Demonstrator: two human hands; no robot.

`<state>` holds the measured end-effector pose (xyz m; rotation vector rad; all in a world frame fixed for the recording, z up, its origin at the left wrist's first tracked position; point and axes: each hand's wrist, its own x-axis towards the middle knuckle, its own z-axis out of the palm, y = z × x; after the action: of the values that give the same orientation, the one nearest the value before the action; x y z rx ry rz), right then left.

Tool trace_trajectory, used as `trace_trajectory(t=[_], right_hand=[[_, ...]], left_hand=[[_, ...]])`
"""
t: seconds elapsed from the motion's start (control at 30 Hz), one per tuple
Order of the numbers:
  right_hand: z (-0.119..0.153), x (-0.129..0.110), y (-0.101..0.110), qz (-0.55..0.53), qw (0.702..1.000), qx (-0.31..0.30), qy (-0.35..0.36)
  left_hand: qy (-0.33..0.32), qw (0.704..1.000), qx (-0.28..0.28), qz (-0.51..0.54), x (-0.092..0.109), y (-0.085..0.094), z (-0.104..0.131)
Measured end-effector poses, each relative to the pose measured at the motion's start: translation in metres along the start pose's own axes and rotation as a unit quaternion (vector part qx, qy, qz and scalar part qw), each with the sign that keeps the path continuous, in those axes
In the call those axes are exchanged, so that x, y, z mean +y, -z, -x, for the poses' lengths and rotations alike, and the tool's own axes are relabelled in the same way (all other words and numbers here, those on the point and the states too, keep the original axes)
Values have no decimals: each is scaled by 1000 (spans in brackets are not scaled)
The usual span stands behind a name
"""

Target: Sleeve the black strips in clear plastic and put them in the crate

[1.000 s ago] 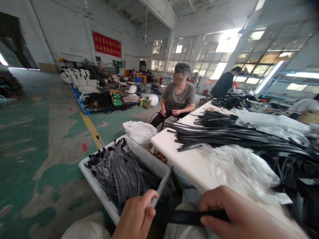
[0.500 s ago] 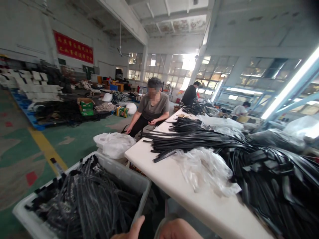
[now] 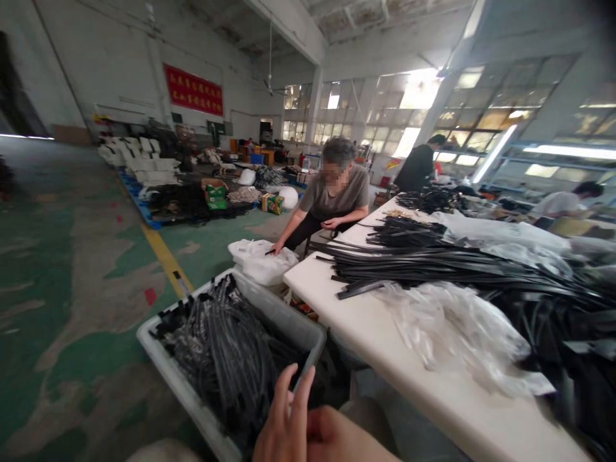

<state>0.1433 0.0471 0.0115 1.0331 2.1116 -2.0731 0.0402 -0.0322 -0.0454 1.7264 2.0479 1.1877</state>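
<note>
At the bottom centre my left hand (image 3: 283,420) is raised with its fingers stretched out and apart, and I see nothing in it. My right hand (image 3: 337,433) comes in from the right, against or just behind the left one. Its fingers are curled closed and partly hidden, so what they hold, if anything, does not show. Both hands are beside the near right side of a pale plastic bin (image 3: 180,388). Long black strips (image 3: 226,353), some with a shiny clear look, fill the bin in a loose heap.
A white table (image 3: 366,340) runs along the right, bearing bundles of black strips (image 3: 433,266) and a crumpled clear plastic bag (image 3: 462,327). Beyond the bin, a seated co-worker (image 3: 332,192) reaches to a white bag (image 3: 264,263). Two more people work farther back.
The view has swung left, so the bin and table appear farther right. My hands have risen higher into view, the left fingers now showing. The seated co-worker's hand has moved onto the white bag.
</note>
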Motion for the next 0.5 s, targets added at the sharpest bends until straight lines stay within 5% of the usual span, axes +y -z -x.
trace_trajectory(t=[0.13,0.27,0.4,0.5], right_hand=[[-24,-20,-26,-108,991,4,-78],[-35,-37,-30,-165,986,10,-14],[-38,-56,-11,-152,987,-10,53],[-36,-67,-3,-124,989,-11,79]], left_hand=[[31,976,44,210,-21,22,-8],[124,924,31,360,-42,63,-27],[146,935,-116,303,-55,92,-41],[134,954,-111,246,-53,93,-51]])
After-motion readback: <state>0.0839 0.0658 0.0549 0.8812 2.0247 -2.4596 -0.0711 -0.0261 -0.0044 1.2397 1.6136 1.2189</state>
